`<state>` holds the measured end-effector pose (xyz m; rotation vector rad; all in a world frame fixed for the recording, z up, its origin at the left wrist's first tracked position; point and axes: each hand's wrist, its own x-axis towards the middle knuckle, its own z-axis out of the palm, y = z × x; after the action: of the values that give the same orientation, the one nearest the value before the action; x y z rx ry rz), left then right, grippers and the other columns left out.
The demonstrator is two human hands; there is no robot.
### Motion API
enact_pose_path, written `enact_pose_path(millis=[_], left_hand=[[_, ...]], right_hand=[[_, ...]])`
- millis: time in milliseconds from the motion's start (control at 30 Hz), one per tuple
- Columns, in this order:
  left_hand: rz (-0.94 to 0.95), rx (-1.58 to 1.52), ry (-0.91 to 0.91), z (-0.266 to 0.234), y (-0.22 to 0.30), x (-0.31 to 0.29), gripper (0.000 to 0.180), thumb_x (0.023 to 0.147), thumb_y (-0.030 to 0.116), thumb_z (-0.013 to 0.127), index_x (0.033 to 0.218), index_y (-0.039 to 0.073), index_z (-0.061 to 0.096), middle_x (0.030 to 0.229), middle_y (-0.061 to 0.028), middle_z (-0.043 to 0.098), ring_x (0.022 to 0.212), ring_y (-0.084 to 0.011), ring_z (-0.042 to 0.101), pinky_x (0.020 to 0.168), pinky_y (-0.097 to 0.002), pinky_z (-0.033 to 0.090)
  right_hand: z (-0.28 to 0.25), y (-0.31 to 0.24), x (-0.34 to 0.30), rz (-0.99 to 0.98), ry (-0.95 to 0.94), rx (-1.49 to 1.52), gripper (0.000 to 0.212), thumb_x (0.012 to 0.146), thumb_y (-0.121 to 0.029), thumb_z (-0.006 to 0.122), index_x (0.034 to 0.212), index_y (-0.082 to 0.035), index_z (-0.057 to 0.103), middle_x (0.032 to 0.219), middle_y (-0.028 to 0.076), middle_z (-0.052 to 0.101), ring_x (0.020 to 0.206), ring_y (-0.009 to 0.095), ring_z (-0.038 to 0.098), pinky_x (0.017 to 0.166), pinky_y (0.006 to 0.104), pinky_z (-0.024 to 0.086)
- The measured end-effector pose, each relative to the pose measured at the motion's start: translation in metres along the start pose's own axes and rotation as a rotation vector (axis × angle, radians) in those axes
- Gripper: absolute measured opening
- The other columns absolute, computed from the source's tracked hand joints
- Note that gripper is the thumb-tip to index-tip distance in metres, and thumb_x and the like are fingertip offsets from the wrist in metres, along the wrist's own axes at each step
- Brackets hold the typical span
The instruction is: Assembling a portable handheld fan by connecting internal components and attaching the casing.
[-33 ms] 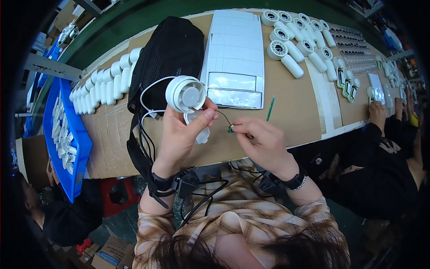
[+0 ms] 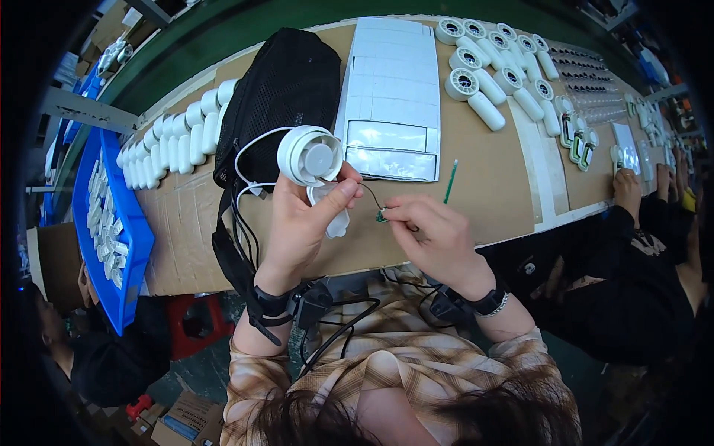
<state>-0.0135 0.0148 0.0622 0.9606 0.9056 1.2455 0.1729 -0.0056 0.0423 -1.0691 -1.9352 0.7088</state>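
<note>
My left hand (image 2: 294, 223) is closed round a small white handheld fan (image 2: 318, 158), its round head with the blades turned upward. A white cover piece (image 2: 336, 223) hangs below the fan head by my left thumb. From the fan, a thin dark wire (image 2: 373, 195) runs across to a small green circuit board (image 2: 381, 216). My right hand (image 2: 435, 230) pinches this board between thumb and fingertips, which partly hide it. A slim green stick-like tool (image 2: 451, 181) lies on the cardboard beyond my right hand.
Behind my hands stand a black mesh bag (image 2: 279, 97) and a white foam-like box (image 2: 394, 89). Rows of white fans (image 2: 476, 89) lie at right, more white housings (image 2: 172, 141) at left. A blue bin (image 2: 141, 256) holds white parts. Co-workers sit on both sides.
</note>
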Motion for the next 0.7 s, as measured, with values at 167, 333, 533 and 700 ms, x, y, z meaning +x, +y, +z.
enact_pose_path(millis=[167,333,533,700], left_hand=[[-0.041,0.014,0.043,-0.006,-0.008,-0.001,0.036,0.083,0.003,0.063,0.114,0.003,0.045,0.093,-0.0082,0.06,0.082,-0.0136,0.06,0.068,-0.0239,0.048],[-0.127,-0.061,0.098,-0.014,-0.02,-0.01,0.036,0.082,0.001,0.062,0.114,0.003,0.045,0.091,-0.008,0.059,0.08,-0.0136,0.06,0.068,-0.0244,0.049],[-0.281,-0.322,0.046,-0.02,-0.024,-0.012,0.027,0.086,0.004,0.054,0.111,0.001,0.045,0.088,-0.01,0.059,0.075,-0.0154,0.061,0.064,-0.0241,0.051],[-0.272,-0.364,-0.025,-0.024,-0.024,-0.014,0.021,0.089,0.008,0.043,0.108,0.0,0.045,0.087,-0.0144,0.059,0.073,-0.019,0.061,0.06,-0.0263,0.053]], right_hand=[[0.004,0.004,0.0,-0.093,-0.019,-0.036,0.017,0.075,0.004,0.064,0.089,-0.004,0.064,0.092,0.01,0.063,0.075,0.016,0.064,0.061,0.0259,0.053],[0.013,0.012,-0.005,-0.078,-0.081,0.037,0.024,0.074,0.003,0.064,0.098,-0.004,0.062,0.085,0.008,0.061,0.072,0.015,0.062,0.059,0.0258,0.051],[0.008,0.004,0.0,0.146,-0.25,0.127,0.035,0.073,0.003,0.063,0.107,-0.002,0.058,0.083,0.008,0.058,0.067,0.015,0.059,0.059,0.0256,0.05],[0.008,0.002,-0.004,-0.012,-0.244,0.058,0.036,0.071,0.004,0.062,0.106,0.0,0.058,0.085,0.009,0.057,0.067,0.017,0.059,0.058,0.0267,0.049]])
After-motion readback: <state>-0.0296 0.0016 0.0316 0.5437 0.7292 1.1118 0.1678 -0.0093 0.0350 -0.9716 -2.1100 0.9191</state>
